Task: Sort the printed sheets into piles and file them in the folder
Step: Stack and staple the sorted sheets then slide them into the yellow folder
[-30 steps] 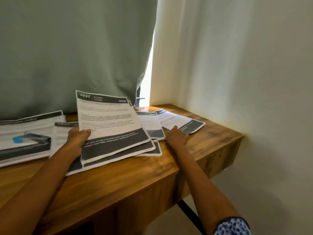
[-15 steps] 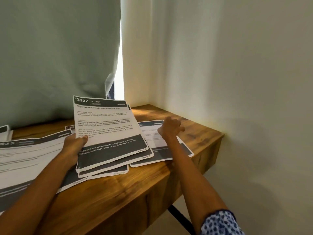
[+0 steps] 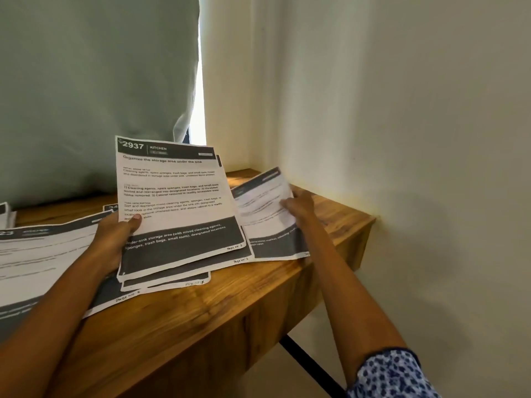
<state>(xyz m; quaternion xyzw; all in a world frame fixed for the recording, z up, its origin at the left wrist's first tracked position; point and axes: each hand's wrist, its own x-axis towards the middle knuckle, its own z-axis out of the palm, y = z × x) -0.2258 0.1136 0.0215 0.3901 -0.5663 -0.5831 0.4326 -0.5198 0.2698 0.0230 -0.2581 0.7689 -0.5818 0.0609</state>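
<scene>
Several printed sheets [image 3: 178,202] are gripped at their left edge by the left hand [image 3: 115,239]; one loose sheet [image 3: 267,214], right on the table [image 3: 230,297], is pinched by the right hand [image 3: 298,208]. Light, floppy paper is best held at an edge.

Wooden table [image 3: 218,320] in a room corner, black leg [image 3: 310,364] below, fanned printed sheets [image 3: 184,271] lying across its top, larger sheets [image 3: 43,262] spread at left, perhaps another small stack [image 3: 5,215] at the far left edge
</scene>
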